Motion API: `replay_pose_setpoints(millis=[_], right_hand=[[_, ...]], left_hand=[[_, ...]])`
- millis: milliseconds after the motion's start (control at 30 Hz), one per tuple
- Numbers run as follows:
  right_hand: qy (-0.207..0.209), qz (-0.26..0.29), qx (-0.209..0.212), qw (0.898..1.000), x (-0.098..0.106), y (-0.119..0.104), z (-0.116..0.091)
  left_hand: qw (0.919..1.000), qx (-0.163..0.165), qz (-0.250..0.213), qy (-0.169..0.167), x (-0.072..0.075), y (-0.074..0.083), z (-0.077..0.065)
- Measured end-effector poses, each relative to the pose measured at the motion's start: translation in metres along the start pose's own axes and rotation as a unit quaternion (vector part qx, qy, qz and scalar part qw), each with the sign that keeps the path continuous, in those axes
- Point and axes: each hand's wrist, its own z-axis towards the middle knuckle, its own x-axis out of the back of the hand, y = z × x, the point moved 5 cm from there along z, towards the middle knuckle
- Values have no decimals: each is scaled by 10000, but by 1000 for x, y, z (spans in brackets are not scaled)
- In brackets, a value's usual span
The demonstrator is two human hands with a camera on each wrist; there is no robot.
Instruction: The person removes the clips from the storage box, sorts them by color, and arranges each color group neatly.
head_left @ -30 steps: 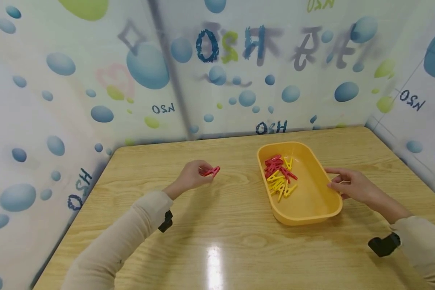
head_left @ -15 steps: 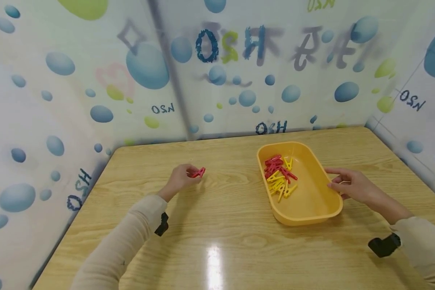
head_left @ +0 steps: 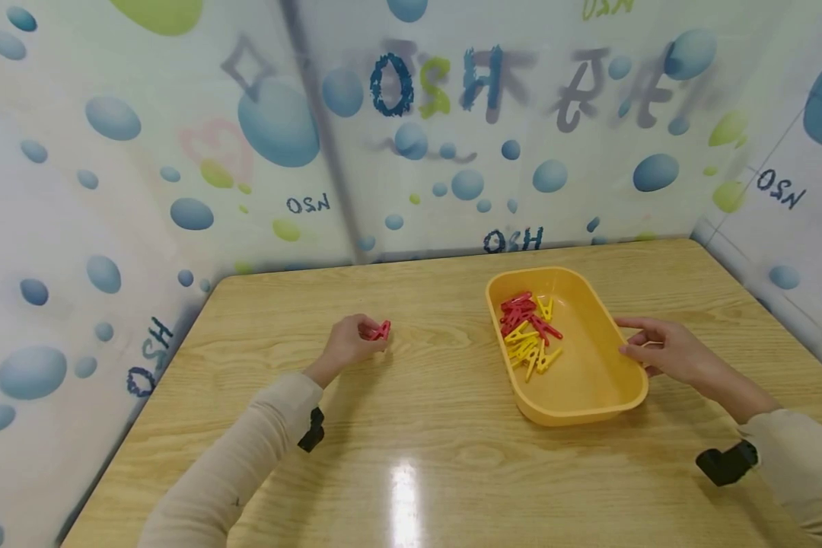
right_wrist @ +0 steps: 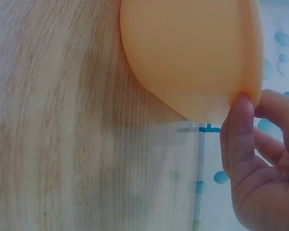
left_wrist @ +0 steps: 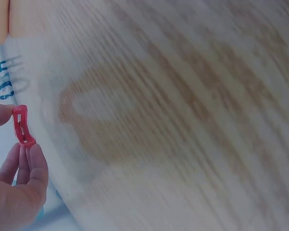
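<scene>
My left hand (head_left: 349, 341) pinches a small red clothespin (head_left: 381, 330) between thumb and fingertips, above the left-centre of the table. The left wrist view shows the spring side of the clothespin (left_wrist: 21, 126) and the fingers from below. At the right, my right hand (head_left: 667, 352) holds the near right side of a yellow plastic tub (head_left: 592, 380) at its rim. The right wrist view has the thumb (right_wrist: 242, 120) pressed on the tub's outer wall. Inside the tub, red clothespins (head_left: 518, 313) and yellow clothespins (head_left: 523, 352) lie heaped along its left side.
A wood-grain table (head_left: 445, 457) carries the tub. Behind it and at both sides stand pale walls (head_left: 452, 205) printed with blue and green drops. Black wrist cameras (head_left: 726, 463) hang below both cuffs.
The left hand has moved left and slightly nearer, carrying the red clothespin, which has turned a little in the fingers. The right hand and the tub have stayed in place.
</scene>
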Motion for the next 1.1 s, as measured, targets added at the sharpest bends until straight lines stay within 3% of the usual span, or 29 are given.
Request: replay_pose_setpoints(millis=[267, 700, 1100], right_hand=[[-9, -20, 34, 10000, 0, -1, 0], [-34, -49, -23, 10000, 0, 1, 1], [15, -19, 56, 10000, 1, 1, 0]], left_hand=[[9999, -144, -21, 17, -6, 0, -6], [9998, 146, -109, -14, -4, -19, -7], [9993, 242, -270, -68, -2, -20, -10]])
